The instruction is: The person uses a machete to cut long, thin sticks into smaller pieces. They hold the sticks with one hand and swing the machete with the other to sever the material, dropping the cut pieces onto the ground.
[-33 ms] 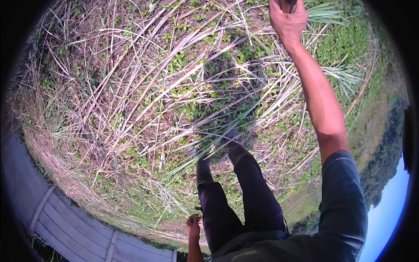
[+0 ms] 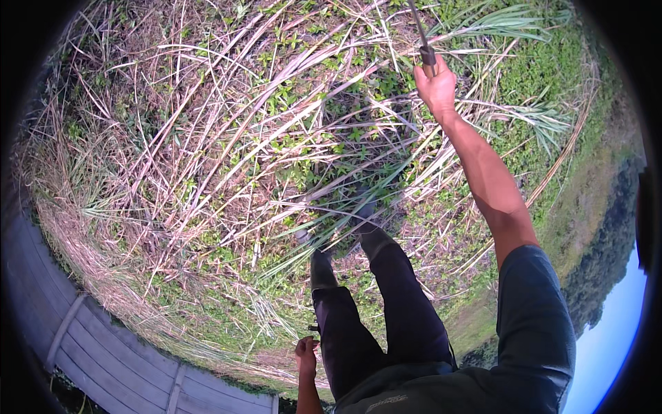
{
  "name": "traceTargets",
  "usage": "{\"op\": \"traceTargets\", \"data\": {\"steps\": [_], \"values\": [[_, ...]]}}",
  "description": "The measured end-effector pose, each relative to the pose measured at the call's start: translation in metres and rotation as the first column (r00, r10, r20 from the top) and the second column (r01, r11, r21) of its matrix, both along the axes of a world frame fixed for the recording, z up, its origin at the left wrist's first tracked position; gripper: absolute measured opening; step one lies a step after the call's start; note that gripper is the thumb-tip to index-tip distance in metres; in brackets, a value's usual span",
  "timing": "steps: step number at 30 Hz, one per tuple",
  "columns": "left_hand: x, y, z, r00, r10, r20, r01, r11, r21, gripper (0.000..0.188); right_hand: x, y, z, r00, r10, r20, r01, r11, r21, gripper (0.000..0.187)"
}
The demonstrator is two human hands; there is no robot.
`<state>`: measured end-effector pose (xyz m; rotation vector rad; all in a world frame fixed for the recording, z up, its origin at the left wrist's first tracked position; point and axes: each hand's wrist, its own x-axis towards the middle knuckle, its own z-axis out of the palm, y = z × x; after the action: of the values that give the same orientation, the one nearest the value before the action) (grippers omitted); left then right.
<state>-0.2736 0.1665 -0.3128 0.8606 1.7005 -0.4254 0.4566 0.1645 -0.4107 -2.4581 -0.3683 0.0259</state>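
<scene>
My right hand is stretched out far to the upper right, closed round the dark handle of a tool with a long, thin metal blade or rod. The metal runs up past the top edge, so its end and full shape are hidden. Below the tool lie long cut grass stalks, mostly dry and pale, with some green blades. My left hand hangs low beside my left thigh, its fingers curled in, and nothing shows in it. A small dark piece sticks out by the trouser leg just above it.
My boots stand among the stalks, with green blades lying across them. Leafy weeds cover the ground at the right. A grey ribbed surface curves along the lower left. Trees and sky are at the far right.
My right hand has moved down and slightly left, drawing the tool into view, so that its handle and thin metal now show. My left hand and feet have stayed put.
</scene>
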Motion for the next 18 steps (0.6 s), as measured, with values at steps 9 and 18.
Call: {"op": "traceTargets", "data": {"steps": [9,18], "values": [[-0.004,0.027,0.002,1.000,-0.009,0.015,0.008,0.996,0.086,0.027,-0.148,-0.129,-0.031,0.702,-0.363,-0.613,0.079,0.895,-0.439,0.041],[0.115,0.139,-0.220,0.842,-0.461,0.282,0.289,0.825,0.486,0.023,-0.128,-0.153,0.034,0.916,-0.089,-0.391,-0.102,0.891,-0.442,0.030]]}}
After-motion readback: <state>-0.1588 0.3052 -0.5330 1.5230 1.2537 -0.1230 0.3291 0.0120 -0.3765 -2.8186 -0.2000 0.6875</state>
